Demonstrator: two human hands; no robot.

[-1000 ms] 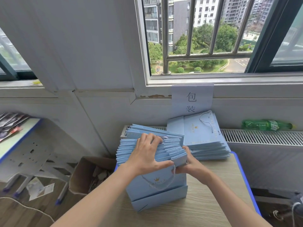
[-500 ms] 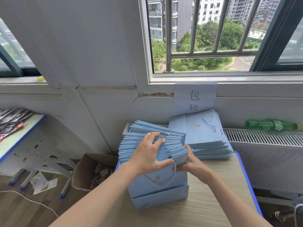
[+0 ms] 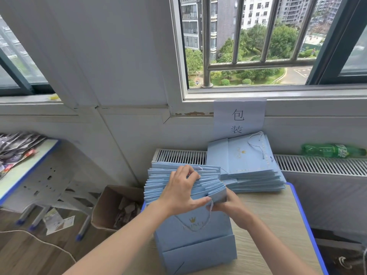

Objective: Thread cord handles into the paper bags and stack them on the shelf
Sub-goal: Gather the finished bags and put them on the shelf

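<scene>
Hands work at the upright bundle of pale blue paper bags [image 3: 184, 187] on the wooden desk [image 3: 278, 225]. Left hand [image 3: 179, 192] curls over the bag tops; right hand [image 3: 231, 205] pinches the front bag's twisted white cord handle [image 3: 210, 210]. Better to keep the bundle squared while pulling cord. Behind it lies a flat stack of finished bags [image 3: 250, 165].
</scene>
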